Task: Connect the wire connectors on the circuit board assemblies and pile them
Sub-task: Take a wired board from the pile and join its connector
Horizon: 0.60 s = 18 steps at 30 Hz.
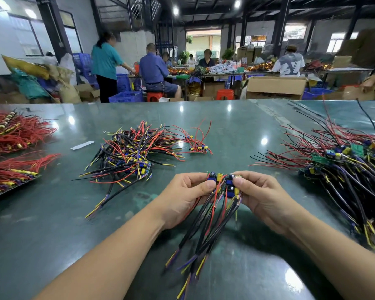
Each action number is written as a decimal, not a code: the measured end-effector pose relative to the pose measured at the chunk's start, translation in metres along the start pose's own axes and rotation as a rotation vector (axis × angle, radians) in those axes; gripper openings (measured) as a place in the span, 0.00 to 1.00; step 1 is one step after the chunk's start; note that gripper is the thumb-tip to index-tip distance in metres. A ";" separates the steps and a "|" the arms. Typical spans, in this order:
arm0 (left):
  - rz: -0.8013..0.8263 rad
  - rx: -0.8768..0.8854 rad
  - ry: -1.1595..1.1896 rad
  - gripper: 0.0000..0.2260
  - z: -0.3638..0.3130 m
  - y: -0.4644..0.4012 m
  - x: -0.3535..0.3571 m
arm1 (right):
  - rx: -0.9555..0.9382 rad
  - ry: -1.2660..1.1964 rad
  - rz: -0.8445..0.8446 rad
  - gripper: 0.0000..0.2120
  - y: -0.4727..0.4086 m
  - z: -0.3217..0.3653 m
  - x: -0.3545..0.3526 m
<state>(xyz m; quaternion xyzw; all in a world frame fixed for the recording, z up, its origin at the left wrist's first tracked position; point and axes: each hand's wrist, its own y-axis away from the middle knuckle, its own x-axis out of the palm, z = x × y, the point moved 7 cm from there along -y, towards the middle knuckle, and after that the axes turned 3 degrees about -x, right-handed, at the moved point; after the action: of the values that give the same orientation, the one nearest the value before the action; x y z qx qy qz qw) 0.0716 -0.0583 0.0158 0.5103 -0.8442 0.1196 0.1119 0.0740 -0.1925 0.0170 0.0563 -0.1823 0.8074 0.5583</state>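
Two small circuit board assemblies (222,184) are being held side by side above the near middle of the green table (236,131), their black, red and yellow leads (206,230) hanging toward the viewer. The left hand (187,197) is pinching the left board; the right hand (261,197) is pinching the right one. No legible writing is showing on either. A tangled pile of assemblies (130,152) is lying beyond to the left, a larger heap (342,167) to the right, red wire bundles (11,131) at far left. Seated workers (153,70) are occupying benches behind, among cardboard boxes (275,86) and blue crates (127,96).
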 end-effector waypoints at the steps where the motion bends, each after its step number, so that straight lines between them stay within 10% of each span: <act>1: -0.004 -0.013 0.018 0.12 0.002 -0.001 -0.001 | 0.007 -0.007 0.000 0.07 0.000 -0.001 0.000; 18: 0.006 -0.002 0.000 0.12 0.007 -0.009 -0.002 | 0.072 -0.126 -0.007 0.15 -0.004 -0.006 -0.003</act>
<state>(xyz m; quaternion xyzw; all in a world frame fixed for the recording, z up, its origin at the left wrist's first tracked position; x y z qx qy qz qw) 0.0798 -0.0624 0.0097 0.5077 -0.8459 0.1191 0.1119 0.0790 -0.1915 0.0112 0.1276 -0.1877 0.8064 0.5461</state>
